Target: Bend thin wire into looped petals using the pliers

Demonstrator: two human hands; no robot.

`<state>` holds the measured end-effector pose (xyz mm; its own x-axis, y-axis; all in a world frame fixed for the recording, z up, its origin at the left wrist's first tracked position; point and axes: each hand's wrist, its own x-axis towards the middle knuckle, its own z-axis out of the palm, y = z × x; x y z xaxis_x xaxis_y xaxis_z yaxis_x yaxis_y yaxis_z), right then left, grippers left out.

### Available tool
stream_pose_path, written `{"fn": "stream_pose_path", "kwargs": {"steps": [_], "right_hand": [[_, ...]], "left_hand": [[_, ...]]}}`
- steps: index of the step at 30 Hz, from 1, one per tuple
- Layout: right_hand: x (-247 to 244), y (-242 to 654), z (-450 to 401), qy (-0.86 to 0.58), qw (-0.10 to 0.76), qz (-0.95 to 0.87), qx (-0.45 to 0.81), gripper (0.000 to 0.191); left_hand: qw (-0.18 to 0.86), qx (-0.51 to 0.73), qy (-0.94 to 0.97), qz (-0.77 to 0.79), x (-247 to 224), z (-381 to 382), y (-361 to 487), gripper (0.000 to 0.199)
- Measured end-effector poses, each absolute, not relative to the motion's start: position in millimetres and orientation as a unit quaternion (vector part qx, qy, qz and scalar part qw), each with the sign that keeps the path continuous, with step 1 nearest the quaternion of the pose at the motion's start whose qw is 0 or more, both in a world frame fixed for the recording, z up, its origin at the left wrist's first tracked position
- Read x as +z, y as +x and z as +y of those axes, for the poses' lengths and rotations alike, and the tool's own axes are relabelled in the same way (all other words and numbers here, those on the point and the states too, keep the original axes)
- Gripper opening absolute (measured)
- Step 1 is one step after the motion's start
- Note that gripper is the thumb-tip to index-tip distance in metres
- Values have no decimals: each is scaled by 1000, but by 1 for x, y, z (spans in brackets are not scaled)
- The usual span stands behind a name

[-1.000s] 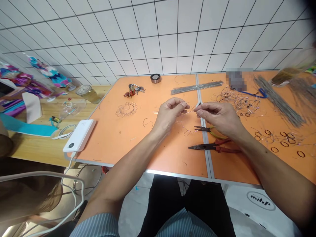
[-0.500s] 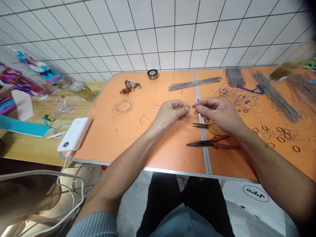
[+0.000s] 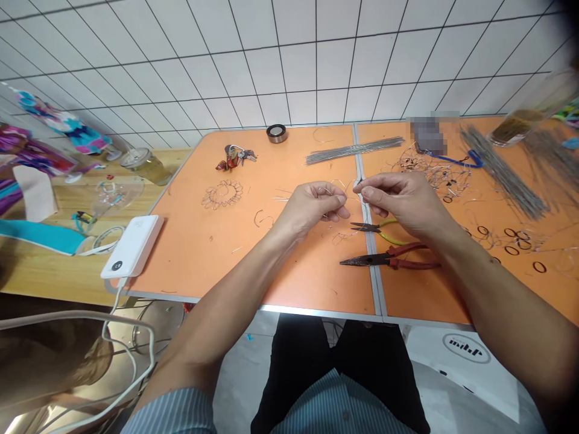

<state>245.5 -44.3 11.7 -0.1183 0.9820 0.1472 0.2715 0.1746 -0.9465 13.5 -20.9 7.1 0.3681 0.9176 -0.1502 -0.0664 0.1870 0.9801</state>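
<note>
Above the middle of the orange table (image 3: 289, 277), my left hand (image 3: 319, 205) pinches a thin wire (image 3: 339, 183) bent into loops. My right hand (image 3: 393, 196) is closed close beside it, thumb against forefinger, on the other end of the wire. The strand is so fine that its full shape cannot be made out. Below my hands lie yellow-handled pliers (image 3: 368, 227) and red-handled long-nose pliers (image 3: 384, 260), both pointing left. A wire ring of petal-like loops (image 3: 222, 194) rests on the table to the left.
A bundle of straight wires (image 3: 353, 150) and a tape roll (image 3: 277, 133) lie at the back. Keys (image 3: 237, 157) sit at the back left, a white power bank (image 3: 133, 246) at the left edge. Tangled wire (image 3: 429, 172), dark rings (image 3: 512, 250) and more straight wires (image 3: 506, 172) cover the right.
My right hand has shifted slightly up, a little away from my left hand. Both hands keep their pinch on the wire. The whole view has moved slightly.
</note>
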Motion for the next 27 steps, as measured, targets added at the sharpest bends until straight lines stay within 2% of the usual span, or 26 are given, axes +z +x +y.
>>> {"fn": "stream_pose_path", "kwargs": {"steps": [9, 19, 22, 27], "right_hand": [[8, 245, -42, -486, 443, -632, 410, 38], [-2, 237, -43, -490, 481, -583, 435, 25], [-2, 238, -42, -488, 475, -582, 444, 32], [2, 249, -38, -475, 429, -575, 510, 48]], "left_hand": [[653, 358, 528, 407, 3, -22, 15, 7], [665, 375, 512, 394, -5, -24, 21, 23], [667, 374, 512, 391, -6, -25, 22, 23], [673, 332, 524, 403, 2, -25, 19, 13]]}}
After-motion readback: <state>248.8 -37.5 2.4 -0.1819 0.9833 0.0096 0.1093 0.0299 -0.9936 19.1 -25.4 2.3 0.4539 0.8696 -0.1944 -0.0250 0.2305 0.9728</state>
